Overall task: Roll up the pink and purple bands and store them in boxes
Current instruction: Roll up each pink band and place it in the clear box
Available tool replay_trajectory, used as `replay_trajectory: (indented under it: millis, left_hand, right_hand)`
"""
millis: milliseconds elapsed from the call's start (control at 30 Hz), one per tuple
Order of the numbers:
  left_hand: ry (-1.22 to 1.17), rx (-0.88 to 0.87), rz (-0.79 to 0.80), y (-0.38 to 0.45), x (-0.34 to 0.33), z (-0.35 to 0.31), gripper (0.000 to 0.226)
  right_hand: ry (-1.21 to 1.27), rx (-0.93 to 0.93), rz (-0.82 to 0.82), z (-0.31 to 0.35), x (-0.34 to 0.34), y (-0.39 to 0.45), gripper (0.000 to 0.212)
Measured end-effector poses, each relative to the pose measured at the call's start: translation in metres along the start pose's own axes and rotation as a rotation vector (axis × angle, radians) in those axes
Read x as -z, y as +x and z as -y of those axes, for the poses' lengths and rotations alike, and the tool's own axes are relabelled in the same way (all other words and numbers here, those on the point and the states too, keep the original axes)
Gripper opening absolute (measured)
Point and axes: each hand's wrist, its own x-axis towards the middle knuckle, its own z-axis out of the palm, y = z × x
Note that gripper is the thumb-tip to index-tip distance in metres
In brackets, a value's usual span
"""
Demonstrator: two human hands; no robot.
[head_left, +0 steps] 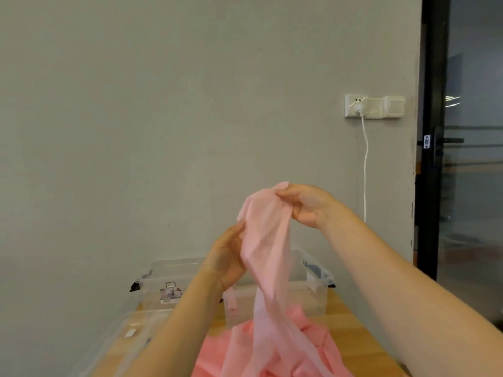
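Roughly, count: one pink band (268, 257), two clear plastic boxes at the far table edge, one clear lid at near left; no purple band in view.
Pink band: sheer fabric, top end lifted well above the table, hanging down in a loose column to a crumpled heap on the table (351, 322) near the lower edge of view.
Right hand (306, 204): raised highest, palm down, fingers and thumb pinching the band's top end.
Left hand (228, 261): lower, palm turned toward the fabric, fingers curled round the hanging band just below the top.
Arms: both bare forearms reach forward and up from the bottom of view, the right one crossing the lower right corner.
Left box (163, 278): clear, label on its front wall, partly hidden by the left wrist.
Right box (313, 292): clear, just beside the left box, its middle hidden behind the hanging band.
Lid (128, 330): clear, lying at near left, partly under the left forearm.
Backdrop: grey wall; white wall socket (374, 106) with a white cable (365, 164) hanging down; dark-framed glass door (462, 159) at right.
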Motion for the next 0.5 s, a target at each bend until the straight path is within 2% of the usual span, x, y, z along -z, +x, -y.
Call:
replay_trajectory:
  millis: [100, 200, 267, 333, 433, 500]
  left_hand:
    - [0.253, 0.095, 0.050, 0.001, -0.002, -0.009, 0.013]
    - [0.147, -0.065, 0.038, 0.008, 0.006, -0.015, 0.020]
    - [0.060, -0.099, 0.014, 0.010, 0.007, -0.023, 0.022]
    - [0.055, -0.073, 0.024, 0.014, 0.004, -0.029, 0.024]
    - [0.204, -0.081, 0.075, 0.023, -0.007, -0.044, 0.039]
    - [0.284, -0.102, 0.105, 0.030, -0.016, -0.059, 0.043]
  right_hand:
    - [-0.029, 0.024, -0.080, -0.006, 0.004, 0.003, 0.025]
    - [0.066, 0.078, -0.199, -0.005, 0.012, 0.009, 0.030]
    - [0.112, 0.064, -0.232, -0.008, 0.015, 0.006, 0.026]
    - [0.022, -0.041, -0.216, -0.013, 0.017, 0.001, 0.034]
    - [-0.134, -0.228, -0.132, -0.021, 0.017, -0.007, 0.068]
    - [-0.209, -0.272, -0.034, -0.025, 0.013, -0.013, 0.077]
